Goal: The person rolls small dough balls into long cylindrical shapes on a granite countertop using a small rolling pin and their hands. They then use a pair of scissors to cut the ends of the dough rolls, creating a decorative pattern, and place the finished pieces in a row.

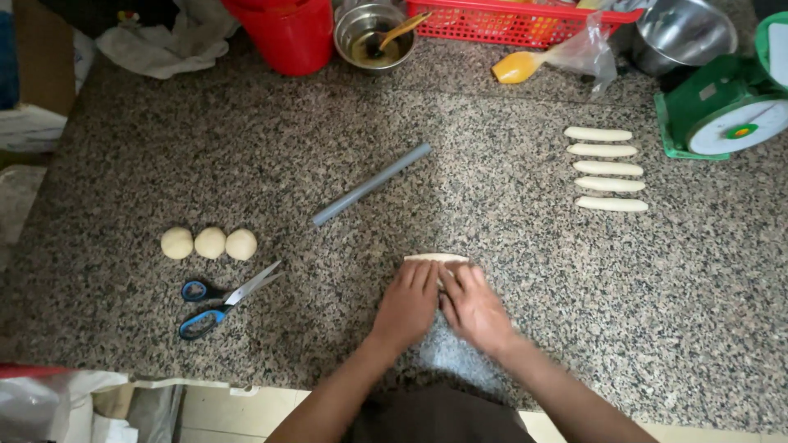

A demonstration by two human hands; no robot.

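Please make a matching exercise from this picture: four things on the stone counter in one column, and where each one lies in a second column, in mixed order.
Things:
1. three dough balls
2. scissors
3. grey rod
4. five rolled dough sticks

Places:
A. in a stacked row beside the green scale
B. lying at a slant in the middle of the counter
C. in a row at the left, above the scissors
D. open, blue handles, below the dough balls

Pairs: 1-C, 2-D, 3-B, 4-A

Soft, even daylight lights the granite counter [492, 123] sharply, with faint shadows and slight wide-angle bending at the edges.
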